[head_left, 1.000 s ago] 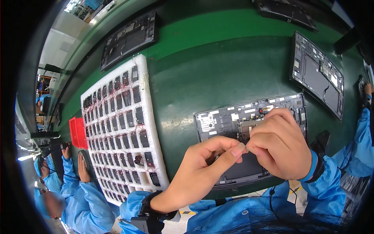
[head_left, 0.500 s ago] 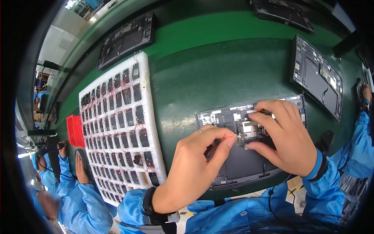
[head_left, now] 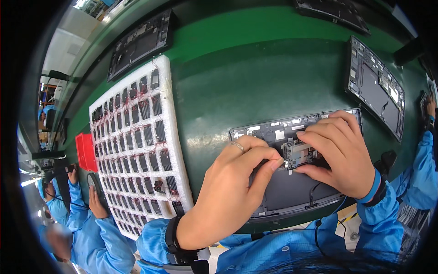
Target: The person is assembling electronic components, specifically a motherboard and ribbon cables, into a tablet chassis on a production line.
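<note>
A dark, shallow device housing [head_left: 273,194] lies in front of me on the green bench. Over its upper middle is a small circuit board [head_left: 299,153] with a metal-coloured shield. My right hand [head_left: 340,157] grips this board, fingers on its far edge and thumb on its near edge. The board looks slightly tilted; whether it is clear of the housing I cannot tell. At the board's left edge, my left hand [head_left: 242,182] pinches thumb and forefinger together. Something tiny and pale shows at those fingertips, too small to name.
To the left, a white foam tray [head_left: 175,150] holds rows of small black parts with red wires. Beyond it stands a red bin [head_left: 86,152]. More housings lie at far left [head_left: 143,43] and right [head_left: 376,86]. Co-workers in blue sleeves sit on both sides.
The circuit board has shifted and tilted within my right hand's grip. My left fingertips have moved slightly right, to the board's edge. The whole view has shifted a little.
</note>
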Demonstrator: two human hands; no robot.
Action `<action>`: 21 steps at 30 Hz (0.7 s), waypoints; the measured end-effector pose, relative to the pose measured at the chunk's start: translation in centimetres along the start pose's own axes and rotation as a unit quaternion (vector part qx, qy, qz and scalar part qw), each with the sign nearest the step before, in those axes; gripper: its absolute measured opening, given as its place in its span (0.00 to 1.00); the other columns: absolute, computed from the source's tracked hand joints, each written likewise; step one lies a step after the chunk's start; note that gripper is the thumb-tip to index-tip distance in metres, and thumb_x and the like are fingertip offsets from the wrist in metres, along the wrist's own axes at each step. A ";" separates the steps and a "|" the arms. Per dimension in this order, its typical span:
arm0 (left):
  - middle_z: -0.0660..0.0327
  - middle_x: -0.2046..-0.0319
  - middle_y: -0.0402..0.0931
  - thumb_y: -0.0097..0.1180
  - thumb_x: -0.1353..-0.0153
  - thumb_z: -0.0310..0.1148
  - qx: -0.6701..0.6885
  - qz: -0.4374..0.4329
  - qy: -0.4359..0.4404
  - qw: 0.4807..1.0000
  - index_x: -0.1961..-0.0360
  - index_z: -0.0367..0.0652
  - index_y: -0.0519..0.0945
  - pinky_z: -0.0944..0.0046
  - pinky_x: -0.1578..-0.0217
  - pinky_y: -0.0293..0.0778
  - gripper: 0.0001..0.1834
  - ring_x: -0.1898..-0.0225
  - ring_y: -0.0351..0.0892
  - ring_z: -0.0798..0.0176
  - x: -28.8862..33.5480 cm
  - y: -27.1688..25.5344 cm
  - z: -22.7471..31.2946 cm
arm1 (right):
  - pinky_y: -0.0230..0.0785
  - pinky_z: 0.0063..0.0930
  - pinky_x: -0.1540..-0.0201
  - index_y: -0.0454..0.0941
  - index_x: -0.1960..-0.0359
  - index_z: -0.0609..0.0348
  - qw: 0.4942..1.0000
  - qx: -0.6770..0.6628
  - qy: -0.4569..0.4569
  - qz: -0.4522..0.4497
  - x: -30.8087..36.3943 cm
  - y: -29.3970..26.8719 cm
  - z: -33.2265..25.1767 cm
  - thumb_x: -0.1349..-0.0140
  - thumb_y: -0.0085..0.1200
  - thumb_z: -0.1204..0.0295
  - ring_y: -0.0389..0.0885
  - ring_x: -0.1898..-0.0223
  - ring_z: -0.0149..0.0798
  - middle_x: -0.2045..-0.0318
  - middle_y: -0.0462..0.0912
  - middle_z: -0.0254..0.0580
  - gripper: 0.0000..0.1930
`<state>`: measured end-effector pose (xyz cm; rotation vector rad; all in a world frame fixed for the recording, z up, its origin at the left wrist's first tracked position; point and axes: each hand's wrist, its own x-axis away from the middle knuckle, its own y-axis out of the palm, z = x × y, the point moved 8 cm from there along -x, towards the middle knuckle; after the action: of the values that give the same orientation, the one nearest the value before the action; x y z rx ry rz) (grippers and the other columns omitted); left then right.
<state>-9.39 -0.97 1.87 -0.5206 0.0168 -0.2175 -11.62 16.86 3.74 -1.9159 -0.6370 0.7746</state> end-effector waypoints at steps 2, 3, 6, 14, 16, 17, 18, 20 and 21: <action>0.53 0.58 0.84 0.68 0.31 0.23 -0.004 -0.002 -0.011 1.000 0.55 0.31 0.87 0.62 0.58 0.78 0.06 0.59 0.83 0.57 0.2 -0.1 0.3 | 0.71 0.52 0.39 0.83 0.42 0.61 0.999 0.018 -0.025 0.013 0.0 -0.5 -0.5 0.50 0.77 0.63 0.82 0.48 0.47 0.49 0.85 0.41 0.33; 0.53 0.58 0.85 0.67 0.31 0.23 -0.005 -0.009 -0.018 1.000 0.56 0.31 0.87 0.62 0.58 0.78 0.06 0.59 0.83 0.56 0.1 0.0 0.2 | 0.71 0.52 0.39 0.83 0.42 0.61 1.000 0.018 -0.023 0.011 0.0 -0.4 -0.4 0.50 0.77 0.63 0.82 0.48 0.47 0.49 0.85 0.41 0.33; 0.54 0.58 0.84 0.67 0.31 0.23 -0.012 -0.011 -0.024 1.000 0.56 0.31 0.87 0.62 0.58 0.78 0.06 0.60 0.83 0.57 -0.2 0.2 0.2 | 0.72 0.51 0.41 0.84 0.42 0.62 0.999 0.026 -0.022 0.021 0.2 -0.4 -0.3 0.50 0.77 0.62 0.83 0.50 0.47 0.50 0.85 0.41 0.32; 0.54 0.59 0.84 0.67 0.31 0.23 -0.022 -0.020 -0.035 0.999 0.56 0.32 0.87 0.62 0.59 0.77 0.06 0.60 0.83 0.57 -0.3 0.2 0.1 | 0.72 0.51 0.42 0.84 0.43 0.62 0.999 0.027 -0.021 0.035 0.3 -0.4 -0.3 0.50 0.77 0.63 0.83 0.50 0.46 0.50 0.86 0.41 0.32; 0.54 0.59 0.84 0.68 0.31 0.23 -0.022 -0.023 -0.036 0.999 0.57 0.32 0.87 0.62 0.60 0.77 0.06 0.60 0.83 0.57 -0.4 0.3 0.1 | 0.72 0.51 0.42 0.84 0.43 0.62 0.999 0.027 -0.020 0.034 0.3 -0.3 -0.2 0.50 0.76 0.63 0.83 0.50 0.46 0.50 0.85 0.41 0.32; 0.55 0.59 0.84 0.68 0.31 0.23 -0.024 -0.023 -0.036 0.999 0.57 0.32 0.87 0.62 0.60 0.77 0.06 0.60 0.83 0.58 -0.5 0.3 0.1 | 0.71 0.51 0.42 0.84 0.43 0.62 0.999 0.028 -0.020 0.033 0.4 -0.3 -0.2 0.50 0.76 0.63 0.83 0.50 0.46 0.50 0.85 0.41 0.31; 0.55 0.59 0.84 0.68 0.31 0.23 -0.027 -0.022 -0.036 0.999 0.57 0.32 0.88 0.63 0.60 0.77 0.06 0.61 0.83 0.58 -0.5 0.3 0.2 | 0.71 0.51 0.42 0.84 0.43 0.62 0.999 0.027 -0.020 0.033 0.4 -0.3 -0.2 0.50 0.76 0.63 0.83 0.50 0.46 0.50 0.85 0.41 0.31; 0.55 0.59 0.84 0.68 0.31 0.23 -0.024 -0.023 -0.036 0.999 0.57 0.32 0.87 0.63 0.60 0.77 0.06 0.61 0.83 0.58 -0.5 0.4 0.1 | 0.71 0.51 0.42 0.84 0.43 0.62 0.999 0.022 -0.014 0.038 0.4 -0.4 -0.1 0.50 0.76 0.63 0.83 0.50 0.46 0.50 0.85 0.41 0.31; 0.55 0.59 0.84 0.68 0.31 0.23 -0.021 -0.023 -0.036 0.999 0.56 0.31 0.87 0.63 0.60 0.76 0.06 0.61 0.82 0.58 -0.5 0.4 0.1 | 0.71 0.51 0.42 0.84 0.43 0.62 0.999 0.022 -0.014 0.038 0.4 -0.3 -0.1 0.50 0.76 0.63 0.83 0.50 0.46 0.50 0.85 0.41 0.31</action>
<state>-9.76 -0.51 1.71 -0.5710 -0.0614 -0.2432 -11.35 17.25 3.94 -1.9014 -0.5622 0.8588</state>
